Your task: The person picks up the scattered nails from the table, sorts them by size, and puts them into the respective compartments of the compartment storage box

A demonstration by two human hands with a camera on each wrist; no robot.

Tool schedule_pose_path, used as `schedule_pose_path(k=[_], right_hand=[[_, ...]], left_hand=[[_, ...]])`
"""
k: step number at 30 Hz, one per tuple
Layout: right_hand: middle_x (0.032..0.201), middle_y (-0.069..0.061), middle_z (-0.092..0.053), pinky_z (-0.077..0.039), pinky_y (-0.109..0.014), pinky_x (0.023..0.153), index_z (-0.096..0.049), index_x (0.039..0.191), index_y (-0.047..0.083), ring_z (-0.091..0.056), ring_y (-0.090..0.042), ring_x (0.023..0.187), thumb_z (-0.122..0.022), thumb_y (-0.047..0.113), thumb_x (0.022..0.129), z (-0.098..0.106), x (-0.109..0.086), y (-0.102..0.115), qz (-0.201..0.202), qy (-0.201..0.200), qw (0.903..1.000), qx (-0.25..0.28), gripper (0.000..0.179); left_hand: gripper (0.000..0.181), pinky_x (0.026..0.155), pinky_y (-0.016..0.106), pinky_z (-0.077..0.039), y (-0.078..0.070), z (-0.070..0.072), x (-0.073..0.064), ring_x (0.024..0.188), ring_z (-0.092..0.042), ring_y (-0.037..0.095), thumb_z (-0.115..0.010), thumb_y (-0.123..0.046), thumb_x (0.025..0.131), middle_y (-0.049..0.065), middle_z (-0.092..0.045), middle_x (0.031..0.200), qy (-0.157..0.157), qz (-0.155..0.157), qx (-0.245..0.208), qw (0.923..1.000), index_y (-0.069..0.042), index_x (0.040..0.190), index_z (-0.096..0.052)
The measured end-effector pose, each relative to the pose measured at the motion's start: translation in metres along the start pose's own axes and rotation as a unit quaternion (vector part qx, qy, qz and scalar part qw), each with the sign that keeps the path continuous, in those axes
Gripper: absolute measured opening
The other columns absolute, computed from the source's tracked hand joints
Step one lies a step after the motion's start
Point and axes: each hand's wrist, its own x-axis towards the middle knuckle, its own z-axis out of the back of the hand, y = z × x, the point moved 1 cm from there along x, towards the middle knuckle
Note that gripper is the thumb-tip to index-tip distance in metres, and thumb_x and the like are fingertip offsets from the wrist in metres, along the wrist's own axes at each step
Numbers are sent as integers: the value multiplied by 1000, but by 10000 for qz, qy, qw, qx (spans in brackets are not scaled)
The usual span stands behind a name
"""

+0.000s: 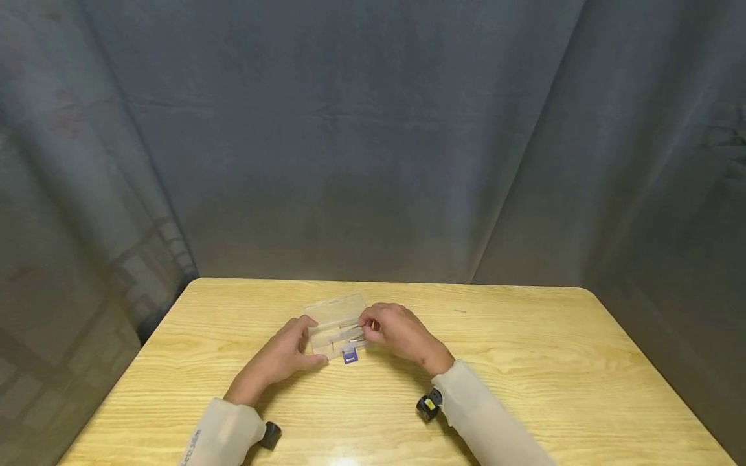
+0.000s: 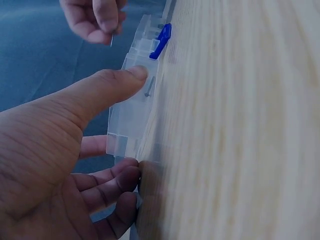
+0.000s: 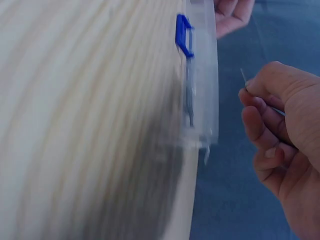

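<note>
A clear plastic compartment box (image 1: 322, 343) sits on the table with its lid (image 1: 335, 310) raised at the back. On its front side is a blue latch (image 1: 350, 355). My left hand (image 1: 283, 353) grips the box's left end, thumb along the front wall and fingers around the far side. Above the right part of the box, my right hand (image 1: 399, 330) pinches a thin, nail-like metal piece (image 3: 243, 76) between thumb and index finger. Through the front wall a small nail (image 2: 150, 86) shows in the left compartment. More slim metal pieces (image 1: 357, 339) lie toward the right.
The pale wooden table (image 1: 524, 382) extends around the box on all sides. A small thin piece (image 1: 460, 311) lies on it, right of the box. Grey curtains (image 1: 350, 142) hang behind the table and at both sides.
</note>
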Motion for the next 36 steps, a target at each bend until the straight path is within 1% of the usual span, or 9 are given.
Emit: schedule_pose_path(k=[3,7,10,17,21,26,31,36], right_hand=[[88,7,-66,-48,-24,67,-75,101,9,-58,-7,76,-69,7,95,-8,7,5,17,91,9998,170,8],[90,5,-67,-48,-23,69,-75,103,9,-58,-7,76,-69,7,96,-16,14,12,14,142,9995,271,9],[91,5,-68,-48,-23,69,-75,103,9,-58,-7,77,-69,8,97,-19,18,17,-19,135,9994,319,9],[91,7,-68,-47,-21,70,-76,102,12,-59,-5,78,-68,11,97,-22,25,23,-17,123,9994,316,9],[90,8,-68,-47,-20,69,-75,102,14,-58,-3,77,-67,14,99,-23,23,24,-25,126,9991,396,9],[91,10,-66,-47,-21,68,-76,104,13,-57,-4,77,-66,16,101,-19,18,20,-220,119,9989,391,11],[89,12,-65,-48,-23,66,-76,104,13,-57,-4,75,-66,16,100,-15,13,14,-338,94,9981,507,11],[90,12,-65,-48,-24,65,-75,102,16,-57,-3,75,-68,17,99,-10,8,8,-391,43,9982,460,8]], left_hand=[[55,72,37,-43,1,0,0,84,-48,21,-91,-24,80,8,-52,98,6,15,-22,10000,-3,118,-57],[54,73,36,-43,2,0,0,84,-49,20,-91,-23,81,8,-53,98,17,-20,-10,10000,-4,117,-57],[53,72,36,-44,2,0,0,84,-49,20,-91,-23,81,8,-53,99,20,-45,-14,10000,-4,117,-57],[53,71,35,-44,0,1,1,85,-50,20,-91,-23,81,7,-53,99,22,64,-19,10000,-5,118,-58],[52,70,34,-43,0,1,1,85,-50,20,-91,-23,81,7,-53,98,23,66,-42,10000,-5,118,-58],[52,69,33,-42,0,2,1,84,-49,21,-91,-22,80,8,-52,96,-11,-41,-10,10000,-4,117,-58],[54,69,34,-42,0,1,2,83,-48,20,-91,-23,81,7,-53,97,24,39,-43,10000,-4,118,-58],[54,70,35,-42,1,0,3,83,-48,20,-91,-23,81,7,-53,99,42,47,-75,10000,-4,119,-58]])
